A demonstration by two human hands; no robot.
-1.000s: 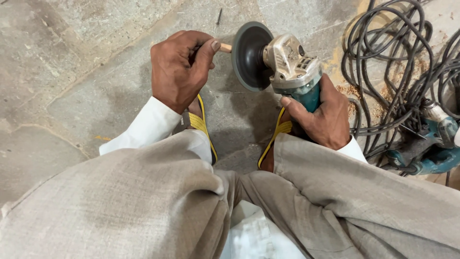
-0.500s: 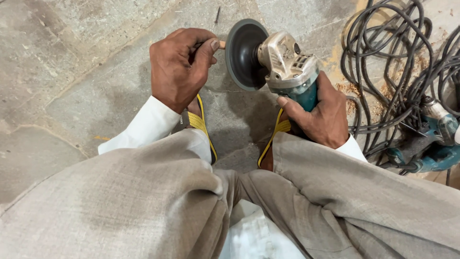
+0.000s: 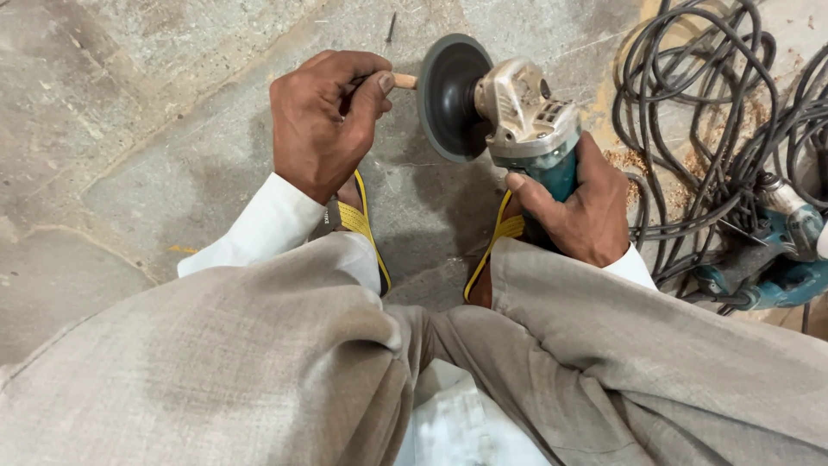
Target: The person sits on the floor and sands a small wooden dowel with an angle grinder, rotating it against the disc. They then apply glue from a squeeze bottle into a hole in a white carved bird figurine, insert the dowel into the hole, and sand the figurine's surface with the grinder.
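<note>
One grinder (image 3: 517,121), one peg (image 3: 404,81) (two hands).

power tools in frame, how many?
2. One teal angle grinder gripped in the right hand, its disc facing a small wooden piece held by the left hand. A second teal tool lies in the cable tangle at right, partly cut off.

The angle grinder (image 3: 526,121) sits centre, above the knees. Just left of its disc (image 3: 450,97), the small wooden peg (image 3: 404,81), the left hand (image 3: 323,121) beyond it. The right hand (image 3: 578,203) wraps the grinder's body from below. Right of the grinder, coiled cables (image 3: 716,129); a second power tool (image 3: 776,259) lies below the coil.
</note>
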